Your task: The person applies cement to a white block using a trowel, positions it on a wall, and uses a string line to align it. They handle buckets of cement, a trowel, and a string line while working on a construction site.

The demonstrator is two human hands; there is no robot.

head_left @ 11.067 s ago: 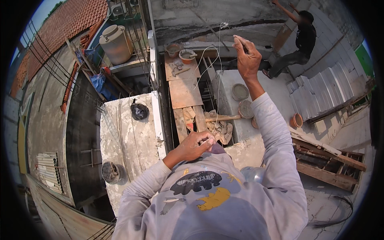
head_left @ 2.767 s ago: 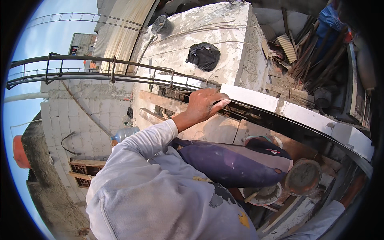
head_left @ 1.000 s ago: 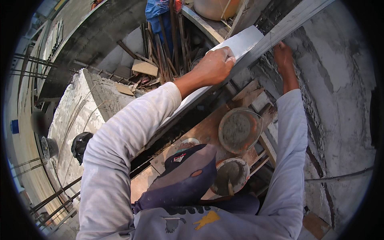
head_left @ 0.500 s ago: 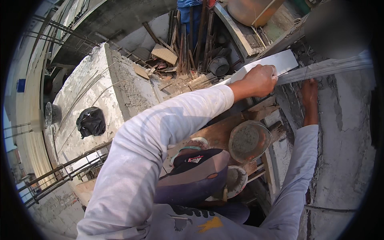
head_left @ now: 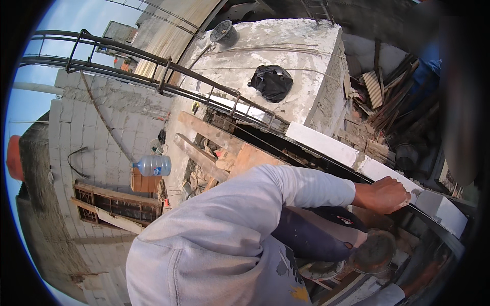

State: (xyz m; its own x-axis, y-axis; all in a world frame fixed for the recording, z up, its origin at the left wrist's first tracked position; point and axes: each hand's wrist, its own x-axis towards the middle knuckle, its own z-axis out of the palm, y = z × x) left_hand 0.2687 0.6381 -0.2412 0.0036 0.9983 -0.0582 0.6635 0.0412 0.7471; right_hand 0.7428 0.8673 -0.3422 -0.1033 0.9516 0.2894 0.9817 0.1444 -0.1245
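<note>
My left hand point(head_left: 386, 196) is closed in a fist at the near side of a row of white blocks point(head_left: 322, 146), close to the right end. Whatever its fingers grip is hidden from this side. A long grey bar point(head_left: 443, 238) runs along the blocks' near edge and emerges beside the fist. Low at the right, my right hand point(head_left: 427, 276) is below the bar, dark and blurred, so its fingers cannot be made out. A round bucket point(head_left: 375, 250) of grey mix stands below my left hand, beside my knee.
Beyond the row rises a rough concrete block point(head_left: 311, 66) with a black plastic bag point(head_left: 271, 83) and a dark bucket point(head_left: 224, 33) on it. A rebar cage point(head_left: 162, 76) crosses the upper left. Wooden planks point(head_left: 204, 130), a water jug point(head_left: 153, 166) and scrap timber point(head_left: 395, 89) lie around.
The view has swung left, bringing the block wall and water jug in. My left fist remains at the white blocks. My right hand now shows lower and blurred at the lower right.
</note>
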